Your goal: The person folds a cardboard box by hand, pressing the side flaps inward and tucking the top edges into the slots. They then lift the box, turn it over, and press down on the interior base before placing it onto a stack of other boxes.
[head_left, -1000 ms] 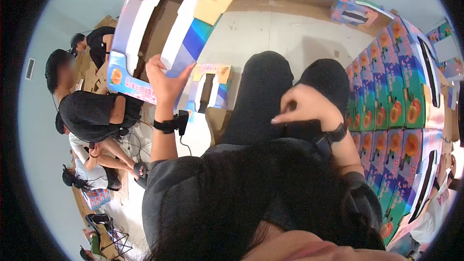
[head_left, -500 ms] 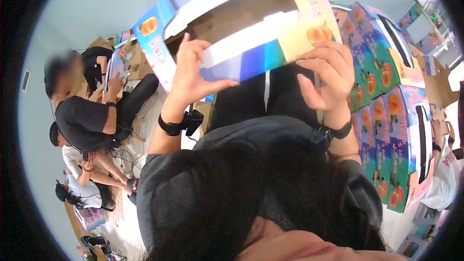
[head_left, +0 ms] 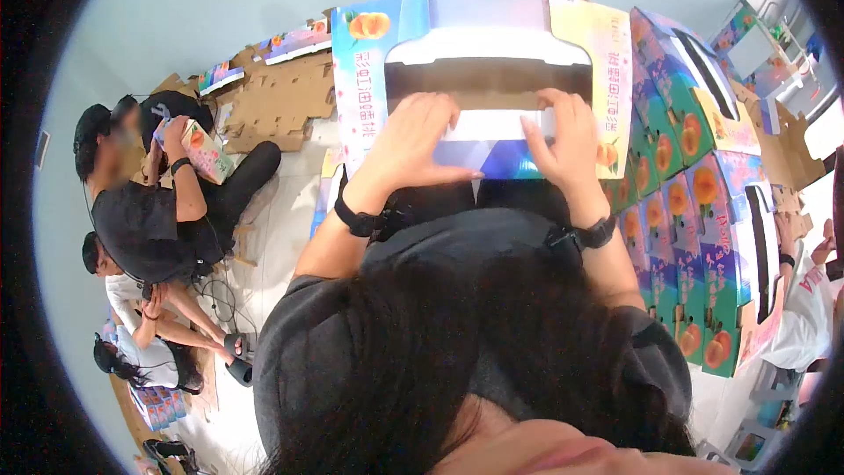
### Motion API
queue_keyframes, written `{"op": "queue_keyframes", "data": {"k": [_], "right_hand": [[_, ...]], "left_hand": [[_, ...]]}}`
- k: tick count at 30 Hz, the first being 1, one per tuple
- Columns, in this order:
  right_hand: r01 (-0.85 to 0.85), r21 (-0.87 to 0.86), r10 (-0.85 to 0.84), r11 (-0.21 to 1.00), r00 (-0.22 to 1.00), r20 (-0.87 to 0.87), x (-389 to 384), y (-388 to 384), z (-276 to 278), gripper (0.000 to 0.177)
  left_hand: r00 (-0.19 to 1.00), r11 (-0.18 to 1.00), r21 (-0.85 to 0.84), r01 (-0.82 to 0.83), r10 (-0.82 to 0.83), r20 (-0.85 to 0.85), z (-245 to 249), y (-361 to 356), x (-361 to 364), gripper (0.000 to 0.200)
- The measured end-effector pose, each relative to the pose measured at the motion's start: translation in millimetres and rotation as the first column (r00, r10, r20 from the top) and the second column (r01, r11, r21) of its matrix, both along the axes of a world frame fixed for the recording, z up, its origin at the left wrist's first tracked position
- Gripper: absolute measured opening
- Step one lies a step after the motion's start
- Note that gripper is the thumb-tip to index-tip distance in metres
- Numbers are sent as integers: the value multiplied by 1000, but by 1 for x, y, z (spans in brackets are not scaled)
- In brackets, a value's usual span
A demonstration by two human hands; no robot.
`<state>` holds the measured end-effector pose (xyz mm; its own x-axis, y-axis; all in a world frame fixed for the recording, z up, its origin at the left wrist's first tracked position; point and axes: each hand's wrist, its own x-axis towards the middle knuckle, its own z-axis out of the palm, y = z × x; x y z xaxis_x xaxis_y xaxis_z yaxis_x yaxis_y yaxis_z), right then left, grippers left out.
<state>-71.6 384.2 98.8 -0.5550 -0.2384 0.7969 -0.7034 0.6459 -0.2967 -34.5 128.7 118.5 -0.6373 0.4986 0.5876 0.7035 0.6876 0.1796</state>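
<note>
In front of me is a printed cardboard fruit box (head_left: 615, 62) with peach pictures, blue on one end and yellow on the other. A wide window opening in it shows brown cardboard inside. My left hand (head_left: 406, 139) grips the near edge of the opening, fingers over the white flap (head_left: 488, 125) and thumb along the blue-purple outside. On the other side of that same flap, my right hand (head_left: 567, 141) holds the near edge, its fingertips at the opening and its thumb on the flap. The box's underside is hidden.
Stacked peach boxes (head_left: 694, 237) stand close on my right. Flat brown cardboard (head_left: 286, 92) lies at the far left. A co-worker in black (head_left: 141, 220) sits on the left handling another peach box (head_left: 207, 151). Cables (head_left: 224, 299) lie on the floor there.
The box has come down and levelled out from a tilt. My right hand has moved inward from the yellow corner to the flap, and my left hand has shifted right along it.
</note>
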Motion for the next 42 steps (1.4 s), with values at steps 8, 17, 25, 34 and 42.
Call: {"op": "queue_keyframes", "data": {"k": [8, 17, 25, 34, 42], "right_hand": [[6, 126, 11, 992, 991, -132, 13, -3, -7, 29], [-283, 57, 287, 957, 954, -90, 61, 34, 61, 10], [120, -100, -153, 988, 883, -445, 59, 32, 94, 35], [285, -77, -290, 955, 860, -420, 43, 34, 70, 31], [368, -60, -348, 928, 798, -493, 58, 32, 65, 27]], "left_hand": [[989, 993, 2, -120, 120, -82, -14, 5, 10, 54], [970, 994, 54, -93, 103, -218, -35, 2, 37, 48], [993, 996, 86, -27, 37, -116, -47, 7, 62, 55], [756, 764, 558, 323, -563, 334, 7, -17, 89, 63], [1, 198, 974, -108, -980, 199, -4, -6, 79, 67]]}}
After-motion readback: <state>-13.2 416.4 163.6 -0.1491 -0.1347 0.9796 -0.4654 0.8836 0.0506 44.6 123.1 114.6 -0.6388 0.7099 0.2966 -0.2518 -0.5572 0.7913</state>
